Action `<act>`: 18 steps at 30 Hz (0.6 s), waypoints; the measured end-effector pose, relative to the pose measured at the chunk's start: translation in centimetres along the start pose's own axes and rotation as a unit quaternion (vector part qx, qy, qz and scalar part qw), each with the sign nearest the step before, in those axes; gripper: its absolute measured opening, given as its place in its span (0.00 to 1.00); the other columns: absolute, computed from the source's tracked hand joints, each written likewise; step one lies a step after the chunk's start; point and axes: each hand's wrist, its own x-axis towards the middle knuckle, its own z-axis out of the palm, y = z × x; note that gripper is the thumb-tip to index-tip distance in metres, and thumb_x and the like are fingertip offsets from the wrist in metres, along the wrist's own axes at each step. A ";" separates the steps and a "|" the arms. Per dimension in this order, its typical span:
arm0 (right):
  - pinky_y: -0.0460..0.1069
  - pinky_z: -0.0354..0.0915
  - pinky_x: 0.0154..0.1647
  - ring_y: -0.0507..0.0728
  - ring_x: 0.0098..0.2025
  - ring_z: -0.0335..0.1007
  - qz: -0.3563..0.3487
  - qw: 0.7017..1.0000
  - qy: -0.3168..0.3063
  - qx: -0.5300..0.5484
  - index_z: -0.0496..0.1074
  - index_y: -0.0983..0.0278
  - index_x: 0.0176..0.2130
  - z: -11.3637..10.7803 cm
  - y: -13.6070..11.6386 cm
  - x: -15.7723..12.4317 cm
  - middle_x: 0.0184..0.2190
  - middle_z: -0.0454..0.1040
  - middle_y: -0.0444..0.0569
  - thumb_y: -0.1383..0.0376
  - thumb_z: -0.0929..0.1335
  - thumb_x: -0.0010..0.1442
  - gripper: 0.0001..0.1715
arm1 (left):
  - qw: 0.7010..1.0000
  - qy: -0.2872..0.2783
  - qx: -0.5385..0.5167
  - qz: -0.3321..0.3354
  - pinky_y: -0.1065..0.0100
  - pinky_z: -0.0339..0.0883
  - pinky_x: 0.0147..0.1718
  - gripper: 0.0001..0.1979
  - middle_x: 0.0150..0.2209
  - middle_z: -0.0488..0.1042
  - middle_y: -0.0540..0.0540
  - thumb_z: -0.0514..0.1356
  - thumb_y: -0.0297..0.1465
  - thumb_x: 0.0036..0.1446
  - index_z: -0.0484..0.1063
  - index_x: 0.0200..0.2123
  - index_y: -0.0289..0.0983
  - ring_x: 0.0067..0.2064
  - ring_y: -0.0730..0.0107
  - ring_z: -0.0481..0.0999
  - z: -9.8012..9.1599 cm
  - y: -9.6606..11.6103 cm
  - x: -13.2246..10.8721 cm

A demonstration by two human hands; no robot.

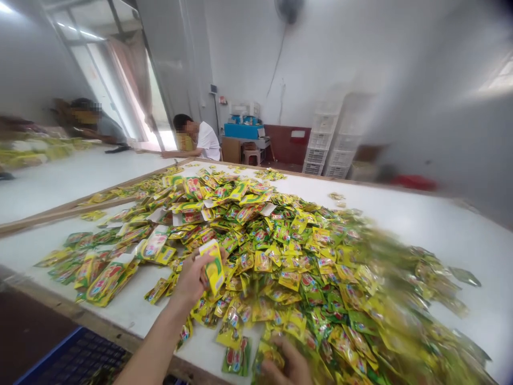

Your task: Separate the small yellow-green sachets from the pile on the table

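Note:
My left hand (pixel 196 278) is closed round a small yellow and green carton (pixel 213 267), held tilted above the heap. Low in the view, partly cut off by the bottom edge, my right hand (pixel 288 363) has its thumb and finger curled on a yellow-green sachet (pixel 262 350); blur hides part of this grip. A large heap of shiny yellow and green sachets (pixel 290 278) spreads around both hands. Several cartons with white flaps lie on the heap and to its left, among them one carton (pixel 110 278) near the front edge.
The white table (pixel 436 224) has a wooden rim and a wooden divider (pixel 60 211) at left. A blue plastic crate (pixel 80 358) sits below the front edge. Two people (pixel 206 140) (pixel 108 125) sit beyond the table. White crates (pixel 320 139) stand stacked by the wall.

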 end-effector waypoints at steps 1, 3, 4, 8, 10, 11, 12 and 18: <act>0.49 0.70 0.33 0.59 0.31 0.72 -0.006 1.000 0.004 0.011 0.78 0.63 0.36 -0.4 -1.0 0.3 0.28 0.77 0.48 0.50 0.75 0.46 0.22 | 0.999 -0.030 0.025 -0.006 0.66 0.71 0.29 0.15 0.29 0.77 0.49 0.68 0.30 0.47 0.73 0.40 0.35 0.28 0.66 0.77 0.2 -1.2 -2.3; 0.49 0.70 0.39 0.59 0.37 0.74 -0.027 1.000 0.008 0.008 0.76 0.63 0.40 -1.3 -3.5 1.2 0.35 0.77 0.50 0.54 0.73 0.53 0.19 | 0.990 -0.076 0.116 0.011 0.63 0.71 0.33 0.21 0.33 0.79 0.48 0.70 0.31 0.43 0.73 0.43 0.37 0.32 0.61 0.78 1.2 -4.2 -6.4; 0.49 0.70 0.39 0.59 0.39 0.74 -0.045 0.999 0.030 0.005 0.75 0.62 0.43 -1.7 -4.9 1.7 0.38 0.77 0.50 0.56 0.71 0.57 0.17 | 0.970 -0.097 0.213 0.062 0.60 0.72 0.37 0.26 0.37 0.79 0.46 0.69 0.32 0.43 0.70 0.48 0.39 0.37 0.57 0.79 1.9 -6.0 -8.2; 0.49 0.67 0.44 0.57 0.43 0.72 -0.156 0.979 0.037 -0.124 0.73 0.60 0.45 -2.0 -8.6 3.3 0.41 0.75 0.49 0.66 0.69 0.59 0.12 | 0.827 -0.153 0.453 0.296 0.48 0.66 0.50 0.39 0.58 0.69 0.34 0.63 0.31 0.51 0.53 0.65 0.38 0.54 0.46 0.72 4.6 -11.9 -12.1; 0.48 0.65 0.44 0.56 0.42 0.70 -0.175 0.960 0.005 -0.221 0.74 0.60 0.42 -1.8 -8.9 3.4 0.39 0.74 0.48 0.71 0.68 0.57 0.13 | 0.790 -0.139 0.478 0.358 0.48 0.66 0.50 0.39 0.58 0.67 0.29 0.59 0.28 0.55 0.45 0.67 0.34 0.55 0.45 0.71 5.6 -13.3 -12.6; 0.48 0.65 0.43 0.56 0.41 0.70 -0.167 0.950 -0.008 -0.265 0.74 0.60 0.40 -1.8 -8.7 3.3 0.37 0.73 0.48 0.74 0.68 0.55 0.14 | 0.782 -0.134 0.484 0.370 0.49 0.67 0.49 0.39 0.57 0.68 0.29 0.57 0.26 0.56 0.43 0.68 0.34 0.54 0.46 0.72 6.0 -13.6 -12.6; 0.48 0.64 0.42 0.56 0.40 0.70 -0.151 0.940 -0.020 -0.307 0.74 0.61 0.38 -1.9 -8.4 3.2 0.36 0.73 0.48 0.75 0.67 0.54 0.14 | 0.778 -0.129 0.488 0.374 0.50 0.67 0.48 0.38 0.56 0.69 0.30 0.55 0.25 0.57 0.41 0.68 0.34 0.53 0.47 0.72 6.2 -13.8 -12.6; 0.46 0.58 0.31 0.55 0.31 0.66 -0.089 0.869 -0.096 -0.477 0.71 0.63 0.27 -3.3 -8.4 3.4 0.28 0.69 0.46 0.77 0.66 0.47 0.10 | 0.778 -0.110 0.511 0.350 0.51 0.67 0.44 0.38 0.42 0.71 0.39 0.56 0.23 0.56 0.45 0.68 0.38 0.45 0.50 0.73 7.2 -13.5 -13.4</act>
